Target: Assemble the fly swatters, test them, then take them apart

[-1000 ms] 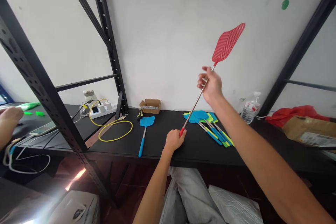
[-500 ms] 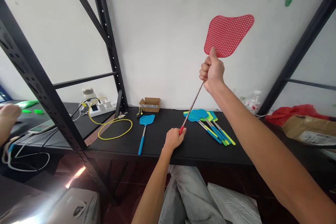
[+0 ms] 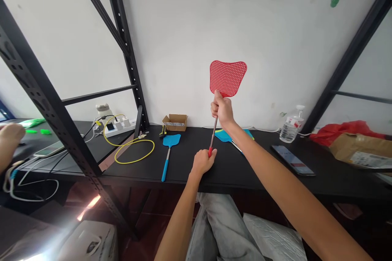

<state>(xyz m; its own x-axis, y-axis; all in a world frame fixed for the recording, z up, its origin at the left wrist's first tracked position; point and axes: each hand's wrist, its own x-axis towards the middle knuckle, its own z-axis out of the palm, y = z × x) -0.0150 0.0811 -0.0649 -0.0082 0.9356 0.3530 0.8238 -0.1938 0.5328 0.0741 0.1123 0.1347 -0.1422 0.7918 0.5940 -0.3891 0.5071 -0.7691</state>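
Observation:
A red fly swatter (image 3: 228, 76) with a perforated head stands nearly upright in front of me, its metal rod running down to a red handle. Just below the head, my right hand (image 3: 223, 109) is closed around it with the thumb up. My left hand (image 3: 203, 161) is wrapped round the red handle, low over the table. To the left lies a blue fly swatter (image 3: 169, 156) on the black table. Several blue and yellow-green swatters (image 3: 226, 135) lie in a pile behind my right forearm, which hides most of them.
A small open cardboard box (image 3: 175, 122) sits by the wall. A yellow cable (image 3: 134, 161) and a power strip (image 3: 120, 125) are at left. On the right are a phone (image 3: 292, 160), a water bottle (image 3: 290, 125) and a brown package (image 3: 357, 149). Another person's hand (image 3: 11, 140) shows far left.
My right hand and the swatter's head have come down and to the left, and the rod shows shorter. The phone is now uncovered, while more of the swatter pile is hidden. My left hand stays put.

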